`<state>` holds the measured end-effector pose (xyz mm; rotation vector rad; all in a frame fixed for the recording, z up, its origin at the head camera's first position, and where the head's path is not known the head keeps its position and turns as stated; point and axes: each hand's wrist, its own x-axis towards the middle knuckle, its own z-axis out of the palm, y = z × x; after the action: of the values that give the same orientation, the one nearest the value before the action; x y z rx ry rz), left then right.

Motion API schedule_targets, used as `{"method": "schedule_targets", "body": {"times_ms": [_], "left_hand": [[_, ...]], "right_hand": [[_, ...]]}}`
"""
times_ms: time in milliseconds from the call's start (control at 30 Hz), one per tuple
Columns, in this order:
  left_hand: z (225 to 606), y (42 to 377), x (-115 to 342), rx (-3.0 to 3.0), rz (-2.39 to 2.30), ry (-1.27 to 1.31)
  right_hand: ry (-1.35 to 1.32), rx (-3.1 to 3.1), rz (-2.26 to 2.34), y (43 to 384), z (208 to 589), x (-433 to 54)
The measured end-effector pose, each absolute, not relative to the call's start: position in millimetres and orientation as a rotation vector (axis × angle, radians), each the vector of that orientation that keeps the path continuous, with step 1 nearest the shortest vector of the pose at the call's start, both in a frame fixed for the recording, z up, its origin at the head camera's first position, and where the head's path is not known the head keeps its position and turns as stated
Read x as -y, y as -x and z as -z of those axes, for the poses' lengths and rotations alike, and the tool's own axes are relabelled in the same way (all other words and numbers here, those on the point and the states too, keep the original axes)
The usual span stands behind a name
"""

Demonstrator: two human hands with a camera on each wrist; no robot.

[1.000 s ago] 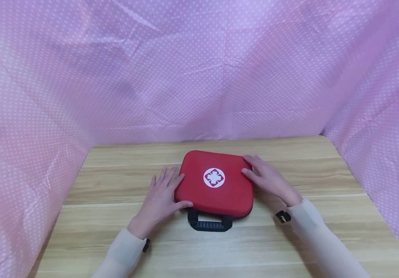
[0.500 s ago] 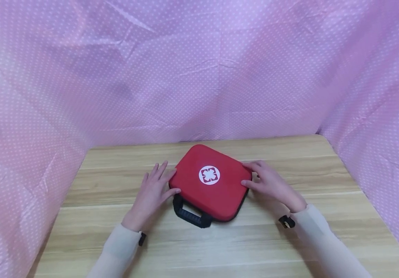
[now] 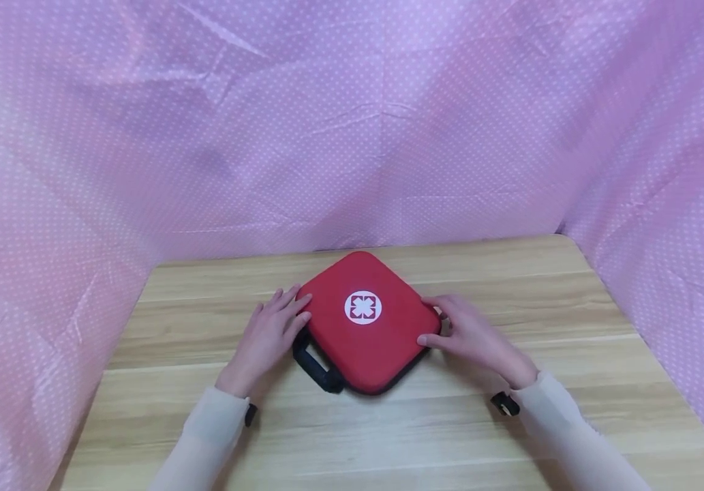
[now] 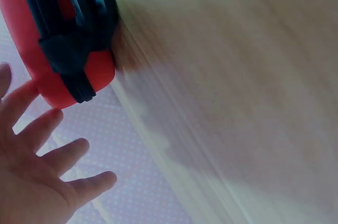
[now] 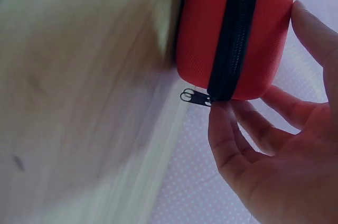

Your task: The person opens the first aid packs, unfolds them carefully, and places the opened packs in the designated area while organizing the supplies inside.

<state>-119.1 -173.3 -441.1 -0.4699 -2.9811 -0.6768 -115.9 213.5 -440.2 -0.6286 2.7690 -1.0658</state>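
A red first-aid case [image 3: 376, 344] with a white round emblem lies turned cornerwise on the table, its lid closed. Its black handle [image 3: 315, 368] points to the near left. My left hand [image 3: 262, 341] touches the left corner with fairly straight, spread fingers; in the left wrist view the fingertips [image 4: 50, 121] meet the case's end beside the handle. My right hand [image 3: 477, 335] grips the right corner, thumb on the lid and fingers bent around the side. The right wrist view shows the black zipper [image 5: 238, 39] and its zipper pulls [image 5: 196, 97] beside those fingers.
The wood-grain table [image 3: 401, 443] extends around the case, its far edge just behind it. A pink dotted cloth [image 3: 352, 136] hangs at the back and both sides. Each wrist wears a small black device [image 3: 505, 404].
The case has rotated clockwise on the table, its handle swinging from the front to the near left. Both hands stay at its sides; the right hand has come slightly nearer.
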Motion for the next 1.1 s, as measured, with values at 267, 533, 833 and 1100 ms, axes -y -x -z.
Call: {"method": "schedule_targets", "body": {"times_ms": [267,533,833,1100], "left_hand": [[443.1,128.5,166.9,3.112,0.618,0.436],[445.9,137.1,157.6,3.184,0.593,0.359],[441.6,138.0,148.6,3.157,0.513,0.406],[430.6,108.5,115.2,3.085,0.44,0.841]], "right_hand": [[0.681,-2.766,1.123,106.0,445.8,-211.2],[0.745,-2.756,1.151,101.8,447.9,-207.8],[0.75,-2.724,1.165,100.3,449.8,-211.3],[0.728,-2.569,1.284,104.6,453.1,-229.5]]}}
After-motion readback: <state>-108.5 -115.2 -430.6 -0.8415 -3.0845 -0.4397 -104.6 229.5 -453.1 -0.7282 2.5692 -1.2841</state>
